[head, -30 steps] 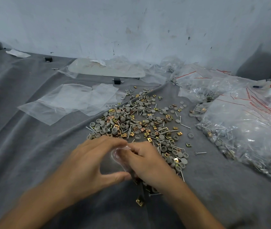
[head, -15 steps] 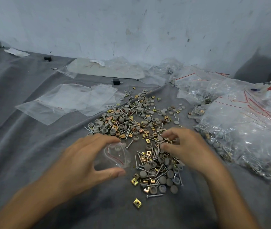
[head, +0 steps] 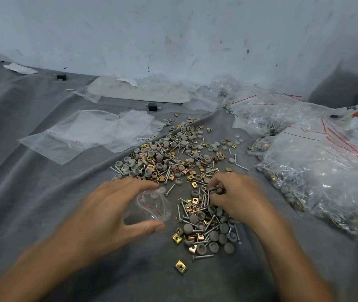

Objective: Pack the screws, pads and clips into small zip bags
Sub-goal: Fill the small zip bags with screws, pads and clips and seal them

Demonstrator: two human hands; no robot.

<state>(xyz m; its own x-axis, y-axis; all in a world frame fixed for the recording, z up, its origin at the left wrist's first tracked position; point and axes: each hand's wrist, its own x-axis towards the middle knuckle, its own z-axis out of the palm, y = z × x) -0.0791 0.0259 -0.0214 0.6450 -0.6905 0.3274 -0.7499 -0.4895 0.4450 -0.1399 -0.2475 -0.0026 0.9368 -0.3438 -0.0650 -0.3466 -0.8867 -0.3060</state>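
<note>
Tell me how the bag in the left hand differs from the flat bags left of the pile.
The small zip bag is held by the left hand, between thumb and fingers; the flat bags lie untouched on the grey cloth. The small zip bag bulges with its mouth open; the flat bags are flat. It looks smaller than the flat bags. Both are clear plastic with a red line.
</note>
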